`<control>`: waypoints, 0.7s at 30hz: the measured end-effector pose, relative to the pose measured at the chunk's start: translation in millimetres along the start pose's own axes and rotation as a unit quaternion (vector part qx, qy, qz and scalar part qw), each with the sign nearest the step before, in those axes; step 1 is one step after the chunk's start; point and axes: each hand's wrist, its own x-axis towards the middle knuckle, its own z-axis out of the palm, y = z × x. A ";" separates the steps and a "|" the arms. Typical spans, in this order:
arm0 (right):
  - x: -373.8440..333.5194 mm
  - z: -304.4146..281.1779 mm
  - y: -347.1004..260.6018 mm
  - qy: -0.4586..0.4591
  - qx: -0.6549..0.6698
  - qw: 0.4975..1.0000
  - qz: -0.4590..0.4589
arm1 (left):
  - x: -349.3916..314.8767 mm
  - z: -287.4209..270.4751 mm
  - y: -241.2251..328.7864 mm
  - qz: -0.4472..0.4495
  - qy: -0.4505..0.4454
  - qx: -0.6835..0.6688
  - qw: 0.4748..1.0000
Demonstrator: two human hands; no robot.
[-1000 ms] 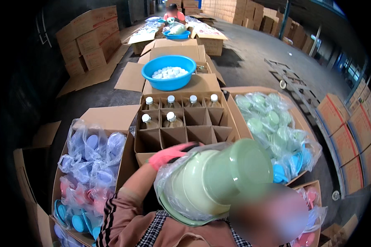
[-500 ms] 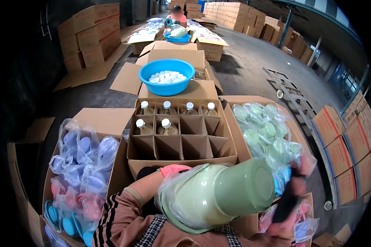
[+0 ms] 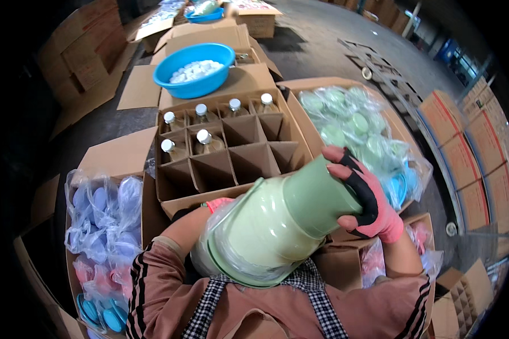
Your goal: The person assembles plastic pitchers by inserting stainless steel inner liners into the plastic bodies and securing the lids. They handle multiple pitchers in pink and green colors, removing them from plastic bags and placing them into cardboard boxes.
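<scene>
A pale green thermos flask (image 3: 260, 226) lies tilted across my chest, with clear plastic film around its lower left part and a darker green cup-shaped end at the right. My right hand (image 3: 370, 200), in a pink and black glove with bare fingertips, is closed over that end. My left hand (image 3: 216, 204) reaches behind the flask and holds it against me; only a bit of pink glove shows, its fingers hidden. Just beyond the flask stands a divided carton (image 3: 178, 198) with several white-capped glass bottles (image 3: 208, 141) in its cells.
A blue basin (image 3: 164, 85) of white round caps rests behind the carton. Bagged green plastic parts (image 3: 356, 121) fill a box at right; bagged purple parts (image 3: 99, 203), with pink and blue ones, fill the left box. Stacked cartons (image 3: 472, 169) stand on a trolley far right.
My right hand has come from the right, where it was blurred, onto the flask's green end. That end has tipped farther away from me. The view has shifted downward.
</scene>
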 end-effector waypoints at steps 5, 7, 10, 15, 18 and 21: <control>-0.3 1.1 -9.9 0.036 -0.003 0.990 0.139 | -14.4 -20.6 -12.0 -0.053 0.050 -0.066 0.995; -6.7 6.9 1.3 0.061 0.002 0.971 0.231 | -20.6 -33.9 -23.1 -0.051 0.114 -0.087 0.988; -11.9 -2.5 32.0 -0.089 -0.032 0.865 0.493 | -33.5 -36.4 -37.3 0.055 0.268 0.080 0.959; -42.0 -6.4 36.8 -0.040 0.135 0.835 0.531 | -58.7 11.0 -50.2 0.239 0.449 0.403 0.761; -15.3 -10.3 4.3 0.010 -0.141 0.886 0.441 | -75.3 14.4 -86.2 0.256 0.501 0.446 0.696; 16.1 4.0 -43.7 0.029 -0.298 0.942 0.152 | -79.1 32.0 -101.7 0.185 0.428 0.489 0.737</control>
